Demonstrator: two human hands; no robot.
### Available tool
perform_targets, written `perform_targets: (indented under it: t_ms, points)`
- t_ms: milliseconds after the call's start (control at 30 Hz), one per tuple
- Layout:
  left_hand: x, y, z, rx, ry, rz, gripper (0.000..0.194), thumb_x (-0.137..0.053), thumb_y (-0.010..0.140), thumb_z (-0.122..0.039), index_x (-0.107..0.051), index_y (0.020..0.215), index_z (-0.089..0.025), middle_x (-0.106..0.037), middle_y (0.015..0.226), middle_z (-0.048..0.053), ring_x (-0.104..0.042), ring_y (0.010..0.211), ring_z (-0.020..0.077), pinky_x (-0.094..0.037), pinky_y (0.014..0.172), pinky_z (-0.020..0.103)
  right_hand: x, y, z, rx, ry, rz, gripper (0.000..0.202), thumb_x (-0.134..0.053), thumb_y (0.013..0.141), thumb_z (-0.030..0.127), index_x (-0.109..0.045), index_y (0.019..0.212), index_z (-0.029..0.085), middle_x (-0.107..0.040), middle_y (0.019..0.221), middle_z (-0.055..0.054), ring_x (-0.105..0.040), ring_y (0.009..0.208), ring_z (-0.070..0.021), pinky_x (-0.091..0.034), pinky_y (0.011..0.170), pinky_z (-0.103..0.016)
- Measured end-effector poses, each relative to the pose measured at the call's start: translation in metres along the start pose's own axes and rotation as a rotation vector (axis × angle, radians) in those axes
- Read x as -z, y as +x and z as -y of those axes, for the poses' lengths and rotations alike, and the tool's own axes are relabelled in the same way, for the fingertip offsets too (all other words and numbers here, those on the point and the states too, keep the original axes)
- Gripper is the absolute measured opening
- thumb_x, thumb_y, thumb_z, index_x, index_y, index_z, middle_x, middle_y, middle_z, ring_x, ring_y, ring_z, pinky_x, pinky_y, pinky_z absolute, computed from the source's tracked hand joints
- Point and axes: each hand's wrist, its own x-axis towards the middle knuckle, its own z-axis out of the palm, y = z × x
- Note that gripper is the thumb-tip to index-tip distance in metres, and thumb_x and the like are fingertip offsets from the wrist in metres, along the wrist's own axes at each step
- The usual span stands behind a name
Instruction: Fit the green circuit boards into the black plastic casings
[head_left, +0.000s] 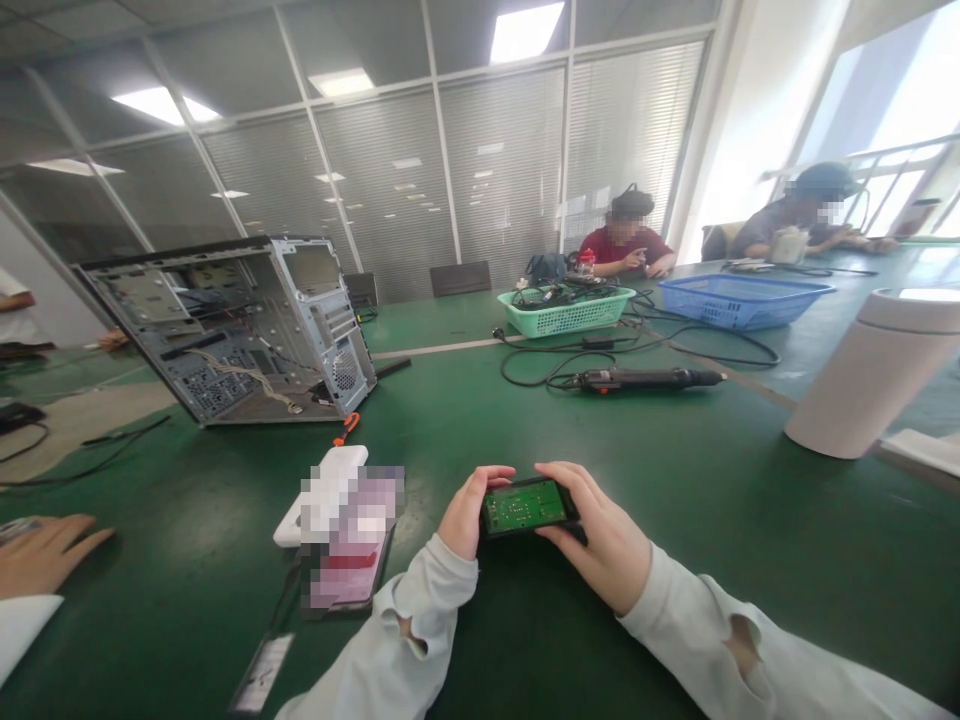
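Note:
A green circuit board in a black casing (523, 507) is held just above the green table, its board side facing up toward me. My left hand (469, 510) grips its left end, with fingers along the top edge. On the opposite end, my right hand (596, 535) has its fingers over the top corner and its thumb along the lower edge. Left of my hands lie a white power bank (341, 462) with an orange strap and a pinkish phone (366, 570), both partly blurred out.
An open computer case (281, 330) stands at left. A black electric screwdriver (649, 379) lies ahead with its cable. Behind it sit a green basket (570, 318) of cables and a blue basket (739, 300). A pale tumbler (874, 375) stands right. Another person's hand (52, 555) rests at left.

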Motion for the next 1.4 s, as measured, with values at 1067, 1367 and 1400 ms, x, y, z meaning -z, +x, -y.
perform_targets:
  t_ms: [1067,1367,1400]
  points:
    - [-0.002,-0.010,-0.007,-0.018,0.460,-0.028,0.064,-0.022,0.074,-0.066,-0.042,0.036,-0.019,-0.040,0.034,0.000,-0.042,0.036,0.0109,-0.035,0.049,0.027,0.031,0.019,-0.002,-1.251,1.283,0.612,0.063,-0.002,0.093,0.049,-0.039,0.057,0.013,-0.043,0.037,-0.005,-0.040,0.027,-0.0107,-0.028,0.026,-0.013]
    - [-0.004,-0.008,-0.008,-0.038,0.210,-0.065,0.044,-0.047,0.071,-0.049,-0.056,0.099,-0.015,-0.057,0.080,0.005,-0.052,0.063,0.0139,-0.041,0.042,0.021,0.020,0.014,-0.007,-0.832,0.866,0.220,0.048,-0.056,0.074,0.053,-0.036,0.098,0.016,-0.053,0.068,-0.002,-0.055,0.055,-0.0134,-0.039,0.041,-0.014]
    - [-0.005,-0.009,-0.008,-0.061,0.234,-0.065,0.042,-0.050,0.071,-0.046,-0.056,0.098,-0.016,-0.057,0.082,0.005,-0.052,0.064,0.0137,-0.041,0.044,0.021,0.019,0.012,-0.007,-0.739,0.809,0.196,0.054,-0.059,0.069,0.055,-0.036,0.099,0.016,-0.053,0.072,-0.002,-0.053,0.057,-0.0124,-0.040,0.042,-0.014]
